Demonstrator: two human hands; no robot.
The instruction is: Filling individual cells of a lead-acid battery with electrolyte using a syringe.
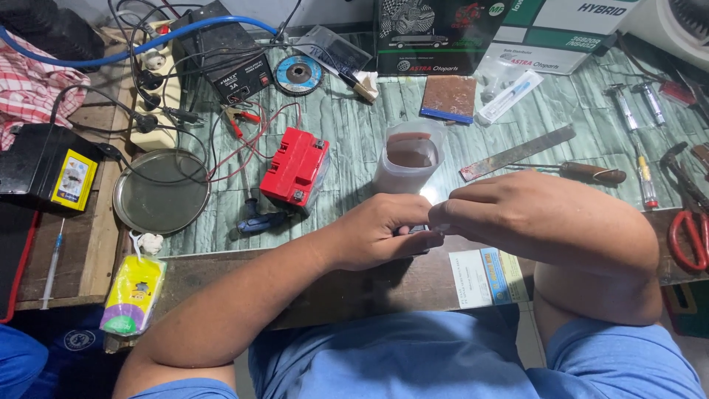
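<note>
My left hand [380, 233] and my right hand [517, 210] meet at the front edge of the workbench [354, 133]. Both pinch a small pale object [437, 227] between their fingertips; most of it is hidden, and something dark shows under the left fingers. Just behind the hands stands a translucent plastic cup [408, 157]. A small red battery [295, 166] with red wires lies to the left of the cup.
A round metal plate [161, 192], a black battery [48, 166], a black charger [233, 70], a power strip and a grinding disc [298, 74] fill the left. A steel ruler [517, 152], screwdrivers, red-handled pliers [690, 236] and cardboard boxes [502, 33] lie right.
</note>
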